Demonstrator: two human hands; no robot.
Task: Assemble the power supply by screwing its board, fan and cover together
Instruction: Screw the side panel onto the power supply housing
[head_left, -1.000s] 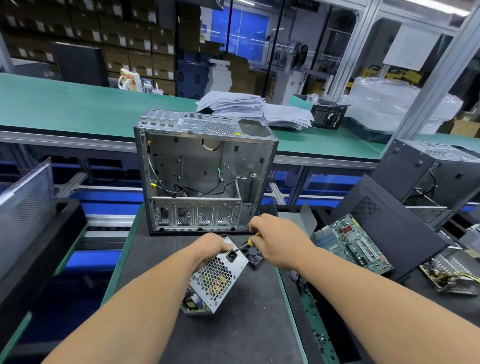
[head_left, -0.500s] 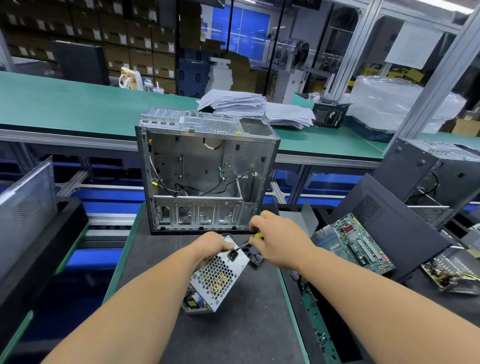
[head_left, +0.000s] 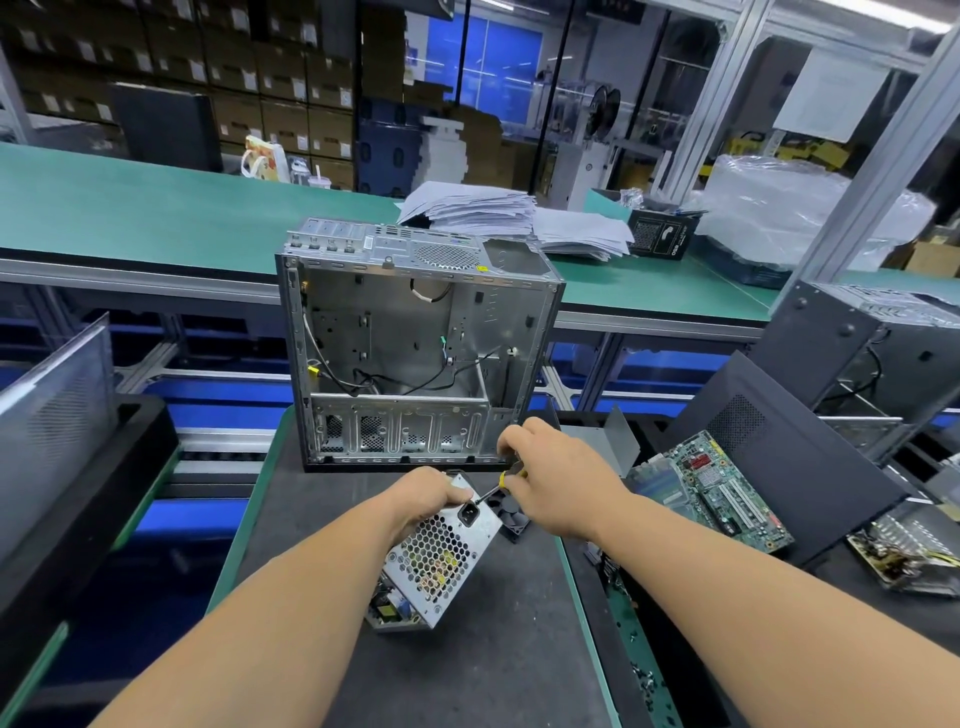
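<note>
The silver power supply (head_left: 439, 564) stands tilted on the dark mat, its honeycomb grille and black socket facing me, with its board showing at the lower end. My left hand (head_left: 423, 499) grips its upper left corner. My right hand (head_left: 558, 478) grips a yellow-and-black screwdriver (head_left: 501, 483), whose shaft points down-left to the top of the supply near the socket. A small black fan (head_left: 511, 514) lies on the mat just right of the supply, partly under my right hand.
An open silver computer case (head_left: 415, 348) stands upright behind the supply. A green motherboard (head_left: 711, 493) leans on a black panel (head_left: 789, 457) to the right. Another circuit board (head_left: 904, 561) lies far right. A grey panel (head_left: 52, 415) sits at left. Papers lie on the green bench (head_left: 130, 218).
Hardly anything has moved. Both hands keep their hold, and the right hand with the screwdriver stays at the top of the supply with only a slight shift.
</note>
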